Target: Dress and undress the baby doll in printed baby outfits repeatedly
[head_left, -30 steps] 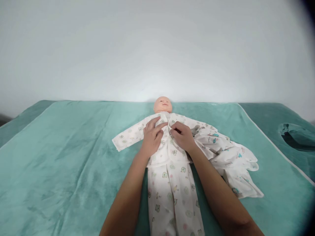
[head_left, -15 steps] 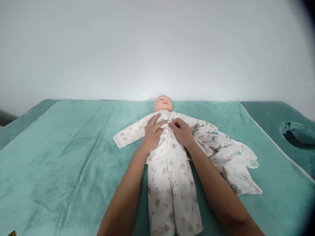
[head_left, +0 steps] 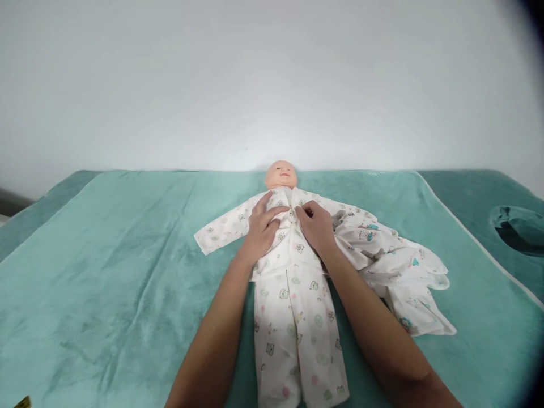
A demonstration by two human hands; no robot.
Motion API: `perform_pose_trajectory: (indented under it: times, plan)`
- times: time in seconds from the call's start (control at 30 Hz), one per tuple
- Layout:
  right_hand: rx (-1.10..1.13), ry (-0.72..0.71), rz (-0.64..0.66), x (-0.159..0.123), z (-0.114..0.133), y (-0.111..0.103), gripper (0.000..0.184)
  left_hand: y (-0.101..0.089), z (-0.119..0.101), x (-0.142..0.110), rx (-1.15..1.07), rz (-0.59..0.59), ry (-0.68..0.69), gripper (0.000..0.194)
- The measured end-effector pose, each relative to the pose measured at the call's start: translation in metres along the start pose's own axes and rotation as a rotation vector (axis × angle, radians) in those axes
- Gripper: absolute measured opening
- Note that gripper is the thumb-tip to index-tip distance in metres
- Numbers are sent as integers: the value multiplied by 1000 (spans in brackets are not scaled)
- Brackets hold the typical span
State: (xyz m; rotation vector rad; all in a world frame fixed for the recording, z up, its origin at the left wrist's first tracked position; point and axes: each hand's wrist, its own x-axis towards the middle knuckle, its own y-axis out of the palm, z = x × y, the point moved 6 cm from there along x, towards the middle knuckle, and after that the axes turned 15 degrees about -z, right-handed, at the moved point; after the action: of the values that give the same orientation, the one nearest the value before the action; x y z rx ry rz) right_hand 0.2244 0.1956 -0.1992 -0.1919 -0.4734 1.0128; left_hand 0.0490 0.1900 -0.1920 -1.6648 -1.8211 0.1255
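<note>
A baby doll (head_left: 281, 174) lies on its back with its head toward the wall. It wears a white printed baby shirt (head_left: 300, 249) and matching trousers (head_left: 278, 323). My left hand (head_left: 261, 231) rests on the left side of the shirt's chest, fingers spread, with one fingertip reaching to the front opening. Just across the opening, my right hand (head_left: 317, 226) pinches the shirt's front edge between thumb and finger. Its other fingers are curled in. Whatever fastening lies at the fingertips is too small to make out.
A crumpled white printed garment (head_left: 408, 263) lies to the right of the doll, partly behind my right forearm. Under everything spreads a green blanket (head_left: 106, 272). A clear object with a dark band (head_left: 518, 232) sits at the far right, and a pale wall (head_left: 272, 85) rises behind.
The shirt's front edges at the chest have shifted slightly under my fingers, and my right hand has moved slightly right. My left hand stays spread on the chest. The view has shifted a little.
</note>
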Motion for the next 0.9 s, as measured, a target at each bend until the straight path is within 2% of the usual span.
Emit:
perform_pose_trajectory:
  times: [0.13,0.2,0.27,0.37,0.47,0.57,0.73,0.83,0.9]
  plan:
    - [-47,-24,9,1,10,-12,29,-5,-4,-2,-61,-30,53,34]
    - [-166,-113,111,-6,28,-20,37,-7,-8,-4,-74,-24,98,29]
    - [-338,-227,274,-19,48,-23,42,-7,-11,-5,-62,-9,140,26]
    - [-598,-363,453,-43,69,-23,33,-7,-15,-6,-26,-4,197,20]
    - [-719,-428,465,-54,71,-20,22,-6,-16,-6,-16,-16,221,14]
    - [-678,-449,491,-53,62,-17,21,-6,-14,-6,-25,-39,193,8]
    - [-451,-541,634,-42,60,-18,23,-7,-13,-7,-31,-70,162,4]
    - [-343,-409,683,-33,54,-18,24,-6,-14,-8,-24,-50,178,6]
    - [-308,-284,648,-26,47,-17,22,-5,-15,-8,-26,-38,185,7]
